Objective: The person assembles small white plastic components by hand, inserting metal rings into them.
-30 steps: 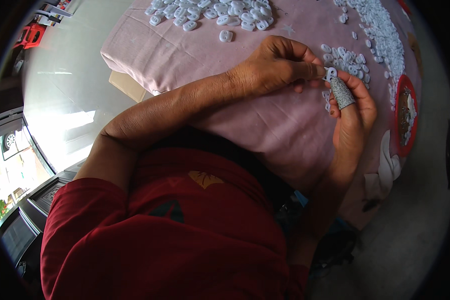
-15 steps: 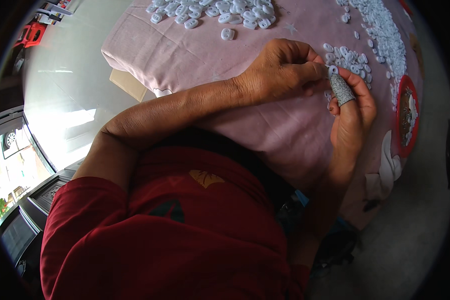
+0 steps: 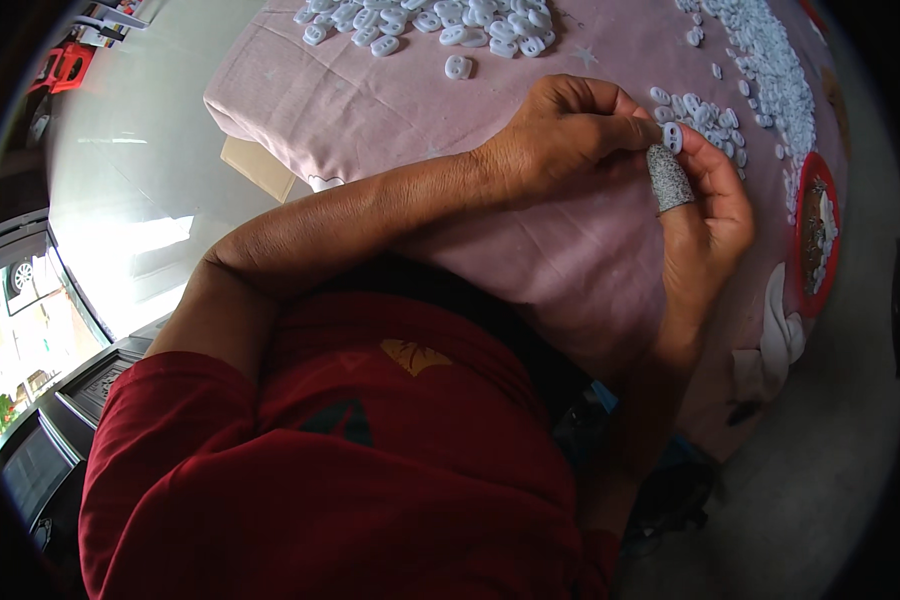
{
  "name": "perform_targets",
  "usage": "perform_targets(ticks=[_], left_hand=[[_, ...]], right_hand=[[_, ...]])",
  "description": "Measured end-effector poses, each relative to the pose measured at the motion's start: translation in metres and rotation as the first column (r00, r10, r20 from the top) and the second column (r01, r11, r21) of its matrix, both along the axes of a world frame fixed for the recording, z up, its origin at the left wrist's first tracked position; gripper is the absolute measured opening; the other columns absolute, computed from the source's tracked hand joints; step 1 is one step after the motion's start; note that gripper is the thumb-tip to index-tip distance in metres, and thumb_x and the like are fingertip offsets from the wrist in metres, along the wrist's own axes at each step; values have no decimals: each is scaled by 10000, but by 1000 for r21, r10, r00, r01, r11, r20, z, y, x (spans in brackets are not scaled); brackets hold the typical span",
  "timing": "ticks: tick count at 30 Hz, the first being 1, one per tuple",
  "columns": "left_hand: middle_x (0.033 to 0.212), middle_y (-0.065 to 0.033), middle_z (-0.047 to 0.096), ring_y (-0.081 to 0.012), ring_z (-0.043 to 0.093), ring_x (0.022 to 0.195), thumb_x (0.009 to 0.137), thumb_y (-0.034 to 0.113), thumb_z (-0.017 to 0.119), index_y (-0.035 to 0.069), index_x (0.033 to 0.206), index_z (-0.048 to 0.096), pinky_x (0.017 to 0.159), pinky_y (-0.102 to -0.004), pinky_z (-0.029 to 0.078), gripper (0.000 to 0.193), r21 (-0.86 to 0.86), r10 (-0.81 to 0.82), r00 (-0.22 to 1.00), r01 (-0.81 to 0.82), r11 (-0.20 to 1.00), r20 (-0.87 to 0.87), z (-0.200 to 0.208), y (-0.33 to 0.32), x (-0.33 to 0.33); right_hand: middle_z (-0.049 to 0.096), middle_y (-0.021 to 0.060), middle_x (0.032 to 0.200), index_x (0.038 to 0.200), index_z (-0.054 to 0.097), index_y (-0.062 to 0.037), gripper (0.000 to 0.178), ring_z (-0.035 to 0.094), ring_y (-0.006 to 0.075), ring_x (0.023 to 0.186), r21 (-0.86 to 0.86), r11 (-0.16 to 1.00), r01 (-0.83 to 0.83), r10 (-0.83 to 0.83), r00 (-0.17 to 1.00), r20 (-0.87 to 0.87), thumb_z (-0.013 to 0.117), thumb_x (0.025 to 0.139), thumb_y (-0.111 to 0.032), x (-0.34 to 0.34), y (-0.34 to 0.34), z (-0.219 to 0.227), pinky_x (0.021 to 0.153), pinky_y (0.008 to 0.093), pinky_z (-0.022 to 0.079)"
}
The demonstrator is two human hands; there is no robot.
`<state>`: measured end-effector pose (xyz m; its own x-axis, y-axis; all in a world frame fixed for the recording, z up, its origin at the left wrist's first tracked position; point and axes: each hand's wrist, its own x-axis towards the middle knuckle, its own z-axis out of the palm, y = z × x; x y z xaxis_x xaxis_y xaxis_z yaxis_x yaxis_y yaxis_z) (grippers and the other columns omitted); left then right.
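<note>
A small white two-holed plastic piece (image 3: pixel 672 138) is gripped in my right hand (image 3: pixel 708 215), between the fingers and a thumb wearing a grey speckled finger sleeve (image 3: pixel 670 180). My left hand (image 3: pixel 575 135) reaches in from the left with thumb and forefinger pinched together. Its fingertips meet the left edge of the piece; whatever lies between them is hidden. Just beyond my hands lies a small heap of white plastic pieces (image 3: pixel 705 112) on the pink cloth (image 3: pixel 370 120).
A bigger heap of white two-holed pieces (image 3: pixel 450 18) lies at the far left, with one single piece (image 3: pixel 458 67) apart. Smaller white parts (image 3: pixel 770 75) spread along the far right. A red-rimmed tray (image 3: pixel 802 240) and white cloth strips (image 3: pixel 773 330) sit at the right edge.
The held piece has turned, so both its holes now show. My right thumb has slid down and left off it. My left hand has hardly moved.
</note>
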<state>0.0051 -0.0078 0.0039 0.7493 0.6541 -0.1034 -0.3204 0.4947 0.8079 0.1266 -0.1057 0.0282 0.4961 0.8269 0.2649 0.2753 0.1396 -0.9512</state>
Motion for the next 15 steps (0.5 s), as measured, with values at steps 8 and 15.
perform_targets(ticks=[8, 15], left_hand=[[706, 48, 591, -10, 471, 601, 884, 118, 617, 57, 897, 689, 523, -174, 349, 95, 71, -97, 990, 104, 992, -104, 7, 4, 0], [707, 52, 588, -23, 442, 582, 898, 169, 630, 55, 885, 690, 531, -178, 346, 129, 80, -145, 986, 151, 985, -79, -1, 8, 2]], right_hand=[[656, 70, 955, 1127, 601, 61, 333, 606, 99, 850, -29, 1000, -7, 13, 979, 203, 634, 796, 78, 8, -4, -4, 753, 208, 481], [638, 41, 900, 1110, 613, 52, 344, 587, 79, 799, -63, 998, -27, 50, 919, 391, 659, 769, 51, 14, -11, -3, 685, 189, 458]])
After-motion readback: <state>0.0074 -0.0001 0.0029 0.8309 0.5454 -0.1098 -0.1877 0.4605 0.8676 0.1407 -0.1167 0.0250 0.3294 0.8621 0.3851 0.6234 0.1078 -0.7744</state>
